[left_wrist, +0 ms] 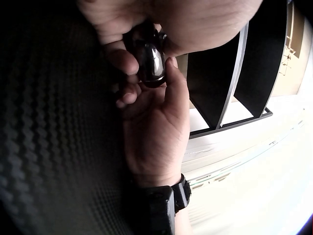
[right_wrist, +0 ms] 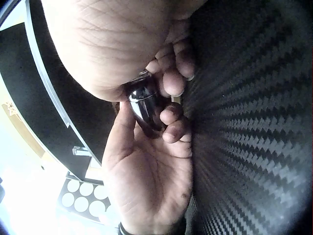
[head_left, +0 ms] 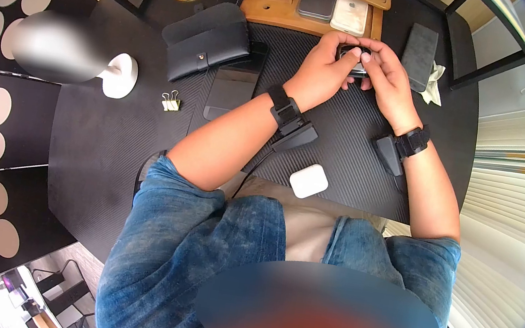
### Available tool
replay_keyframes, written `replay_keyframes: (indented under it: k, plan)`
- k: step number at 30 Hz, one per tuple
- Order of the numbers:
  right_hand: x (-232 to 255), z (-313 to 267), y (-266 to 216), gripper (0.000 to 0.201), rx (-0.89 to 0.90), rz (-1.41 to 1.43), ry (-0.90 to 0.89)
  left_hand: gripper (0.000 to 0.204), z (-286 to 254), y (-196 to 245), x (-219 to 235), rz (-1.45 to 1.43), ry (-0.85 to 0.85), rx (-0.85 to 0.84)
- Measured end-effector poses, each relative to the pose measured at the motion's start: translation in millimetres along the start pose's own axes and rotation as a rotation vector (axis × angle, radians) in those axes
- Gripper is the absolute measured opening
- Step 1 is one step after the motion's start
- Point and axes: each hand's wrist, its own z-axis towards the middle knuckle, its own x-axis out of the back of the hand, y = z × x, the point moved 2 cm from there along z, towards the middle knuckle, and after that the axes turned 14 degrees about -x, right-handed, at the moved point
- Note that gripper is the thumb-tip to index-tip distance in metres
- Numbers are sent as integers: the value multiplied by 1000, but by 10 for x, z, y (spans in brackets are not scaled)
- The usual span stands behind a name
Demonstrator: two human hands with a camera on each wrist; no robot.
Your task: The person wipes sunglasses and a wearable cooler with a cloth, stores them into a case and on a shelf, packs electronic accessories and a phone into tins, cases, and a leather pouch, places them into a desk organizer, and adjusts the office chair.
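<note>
Both hands meet around a small glossy black rounded case (right_wrist: 146, 110) near the back of the desk. A seam runs across its shiny shell in the right wrist view. My left hand (head_left: 321, 67) grips it from the left, thumb and fingers curled about it. From the other side my right hand (head_left: 389, 81) holds it too, its thumb bent over the top in the head view. In the left wrist view, light reflects off the case (left_wrist: 152, 61) between the fingers of both hands. Parts of the case are hidden behind the fingers.
A white earbud case (head_left: 309, 181) lies near the front edge. Left of the arms are a black phone (head_left: 229, 91), a black pouch (head_left: 205, 47) and a binder clip (head_left: 170, 102). Behind stands a wooden organizer (head_left: 268, 12); a dark grey slab (head_left: 419, 55) and crumpled tissue (head_left: 433, 86) lie right.
</note>
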Motion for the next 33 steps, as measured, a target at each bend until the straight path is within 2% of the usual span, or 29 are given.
replay_keyframes:
  k: [19, 33]
  plan:
    - [3, -21, -25, 32, -42, 9, -2, 30, 4, -32, 1, -17, -4, -42]
    - [7, -4, -7, 31, -22, 2, 1, 31, -5, 5, 1, -26, -10, -15]
